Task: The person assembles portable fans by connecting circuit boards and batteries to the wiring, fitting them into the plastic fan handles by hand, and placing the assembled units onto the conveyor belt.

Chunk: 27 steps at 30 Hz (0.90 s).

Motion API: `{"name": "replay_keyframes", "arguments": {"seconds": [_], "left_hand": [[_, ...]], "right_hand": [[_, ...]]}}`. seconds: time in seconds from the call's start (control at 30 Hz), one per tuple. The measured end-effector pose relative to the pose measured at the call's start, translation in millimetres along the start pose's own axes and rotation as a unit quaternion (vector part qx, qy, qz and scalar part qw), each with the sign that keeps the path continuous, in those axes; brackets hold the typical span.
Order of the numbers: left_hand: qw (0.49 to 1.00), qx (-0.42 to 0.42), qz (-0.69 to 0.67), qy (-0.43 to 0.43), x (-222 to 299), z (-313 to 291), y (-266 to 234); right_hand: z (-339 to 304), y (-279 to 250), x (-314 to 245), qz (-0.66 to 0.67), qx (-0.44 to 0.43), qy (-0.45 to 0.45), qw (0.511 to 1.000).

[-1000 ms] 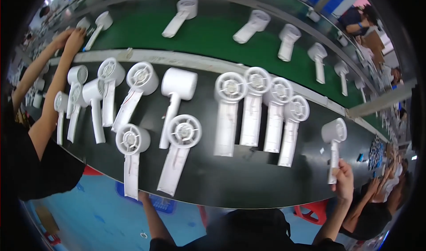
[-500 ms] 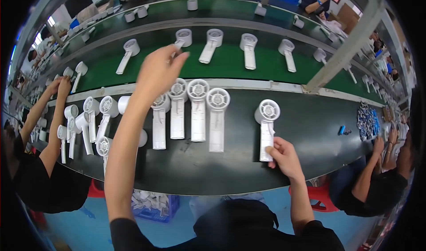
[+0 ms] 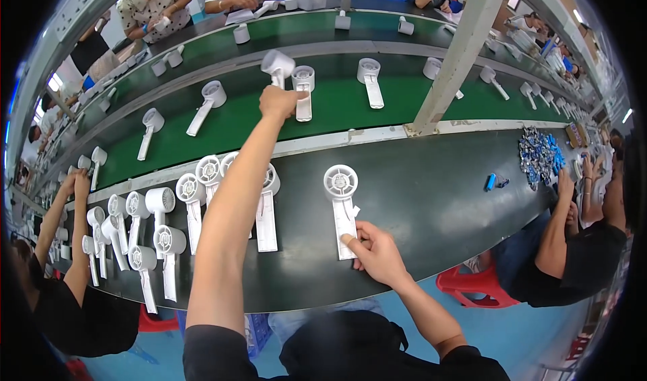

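Note:
My left hand (image 3: 280, 103) reaches over the green belt, its fingers closed round the handle of a white handheld fan (image 3: 278, 64). This fan's round head tilts up beyond my fingers. Another white fan (image 3: 303, 78) lies on the belt just right of that hand. Close in front of me, my right hand (image 3: 379, 254) pinches the lower handle of a second handheld fan (image 3: 339, 209). Its round grille faces up, its handle is open-faced, and a small white piece sticks out at the side. My left forearm partly hides a row of fans (image 3: 267, 219) on the dark bench.
More fans (image 3: 168, 246) crowd the bench at the left, near a co-worker's hands (image 3: 79, 179). A metal post (image 3: 458, 57) rises at the bench's back edge. Blue cylinders and a heap of small parts (image 3: 537, 155) lie at the right, beside another worker.
My left hand has moved farther out over the belt and now grips a fan there. My right hand keeps its fan. The whole view has shifted, bench things appearing farther left.

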<state>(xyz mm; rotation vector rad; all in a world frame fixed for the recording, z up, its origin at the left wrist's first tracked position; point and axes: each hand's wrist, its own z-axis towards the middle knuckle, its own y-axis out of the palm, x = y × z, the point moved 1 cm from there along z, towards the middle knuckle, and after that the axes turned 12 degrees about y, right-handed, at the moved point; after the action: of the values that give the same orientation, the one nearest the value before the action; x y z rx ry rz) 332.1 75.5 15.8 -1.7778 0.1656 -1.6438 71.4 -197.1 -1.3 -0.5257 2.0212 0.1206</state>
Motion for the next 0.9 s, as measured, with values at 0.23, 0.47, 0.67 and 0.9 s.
{"name": "replay_keyframes", "arguments": {"seconds": [0.23, 0.47, 0.67, 0.9], "left_hand": [[0.963, 0.090, -0.252, 0.033, -20.6, -44.9, -51.3], [0.945, 0.258, -0.188, 0.066, -48.4, -374.3, -261.0], [0.840, 0.452, -0.111, -0.280, -271.7, -645.7, -250.0], [0.834, 0.366, -0.142, -0.388, -645.3, -619.7, -44.4]], "right_hand": [[6.0, 15.9, 17.6, -0.014, -0.004, -0.023, 1.000], [10.2, 6.0, 13.1, 0.005, 0.046, -0.050, 0.998], [14.2, 13.8, 14.4, -0.042, 0.071, -0.083, 0.993], [5.1, 9.5, 14.0, -0.106, 0.102, -0.088, 0.985]]}}
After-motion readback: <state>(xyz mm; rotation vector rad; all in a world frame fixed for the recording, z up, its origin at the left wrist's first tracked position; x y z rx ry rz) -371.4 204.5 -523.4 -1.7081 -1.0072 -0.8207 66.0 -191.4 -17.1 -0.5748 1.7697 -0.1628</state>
